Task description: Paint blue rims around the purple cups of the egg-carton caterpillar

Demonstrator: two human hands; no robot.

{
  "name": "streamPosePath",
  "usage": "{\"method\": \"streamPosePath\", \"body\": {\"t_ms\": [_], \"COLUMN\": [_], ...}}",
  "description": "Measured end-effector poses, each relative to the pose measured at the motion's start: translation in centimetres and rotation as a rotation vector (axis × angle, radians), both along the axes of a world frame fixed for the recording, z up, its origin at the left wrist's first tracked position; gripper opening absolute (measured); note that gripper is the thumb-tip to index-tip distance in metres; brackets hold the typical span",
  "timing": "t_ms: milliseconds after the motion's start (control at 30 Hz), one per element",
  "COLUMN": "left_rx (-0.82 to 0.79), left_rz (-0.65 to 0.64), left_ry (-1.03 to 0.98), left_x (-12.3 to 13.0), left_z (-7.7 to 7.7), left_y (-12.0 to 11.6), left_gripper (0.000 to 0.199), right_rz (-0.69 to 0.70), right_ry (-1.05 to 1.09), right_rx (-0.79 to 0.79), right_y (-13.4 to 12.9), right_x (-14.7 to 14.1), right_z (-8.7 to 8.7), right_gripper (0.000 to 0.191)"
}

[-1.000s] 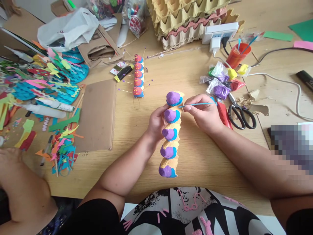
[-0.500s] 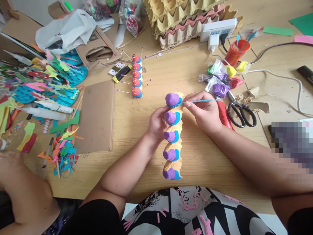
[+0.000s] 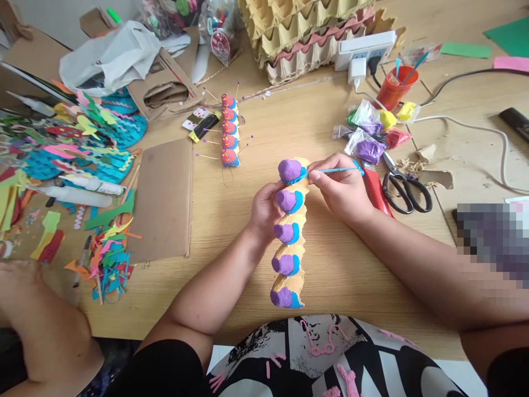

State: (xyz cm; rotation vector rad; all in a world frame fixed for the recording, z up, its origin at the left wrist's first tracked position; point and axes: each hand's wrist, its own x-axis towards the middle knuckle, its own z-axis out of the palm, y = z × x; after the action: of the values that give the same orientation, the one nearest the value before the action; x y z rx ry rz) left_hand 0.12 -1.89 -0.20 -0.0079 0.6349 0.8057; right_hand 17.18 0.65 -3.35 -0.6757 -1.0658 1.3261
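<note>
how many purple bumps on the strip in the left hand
5, in a row along the strip: first bump at the far end, by the blue stick, then second bump, third bump, fourth bump, and fifth bump nearest the body. Any underneath would be hidden.

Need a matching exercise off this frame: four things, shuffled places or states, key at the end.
1. egg-carton strip
2. thin blue tool
3. scissors
4. red cup

A. black-handled, lying on the table
B. held by the left hand
C. has blue sticks leaning in it
D. pinched in the right hand

Pairs: 1-B, 2-D, 3-A, 4-C
</note>
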Motion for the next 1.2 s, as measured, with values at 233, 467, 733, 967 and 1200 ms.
{"method": "streamPosePath", "body": {"t_ms": [233, 467, 733, 967, 1200], "left_rx": [0.044, 0.074, 0.046, 0.037, 0.066], "left_rz": [-0.002, -0.005, 0.005, 0.021, 0.019], "left_ry": [0.023, 0.108, 0.042, 0.090, 0.057], "left_x": [-0.1, -0.4, 0.1, 0.0, 0.1], "left_z": [0.0, -1.2, -0.1, -0.9, -0.8], "left_y": [0.0, 0.1, 0.0, -0.1, -0.3], "left_gripper": [0.020, 0.017, 0.020, 0.011, 0.016], "right_rz": [0.084, 0.107, 0.043, 0.002, 0.008], "right_ry": [0.065, 0.052, 0.041, 0.031, 0.054], "right_rx": [-0.035, -0.065, -0.013, -0.048, -0.093], "right_y": [0.0, 0.0, 0.0, 0.0, -0.2], "right_x": [0.1, 0.4, 0.1, 0.1, 0.0], "right_z": [0.2, 0.6, 0.1, -0.2, 0.3], "right_gripper": [0.042, 0.046, 0.044, 0.046, 0.049]}}
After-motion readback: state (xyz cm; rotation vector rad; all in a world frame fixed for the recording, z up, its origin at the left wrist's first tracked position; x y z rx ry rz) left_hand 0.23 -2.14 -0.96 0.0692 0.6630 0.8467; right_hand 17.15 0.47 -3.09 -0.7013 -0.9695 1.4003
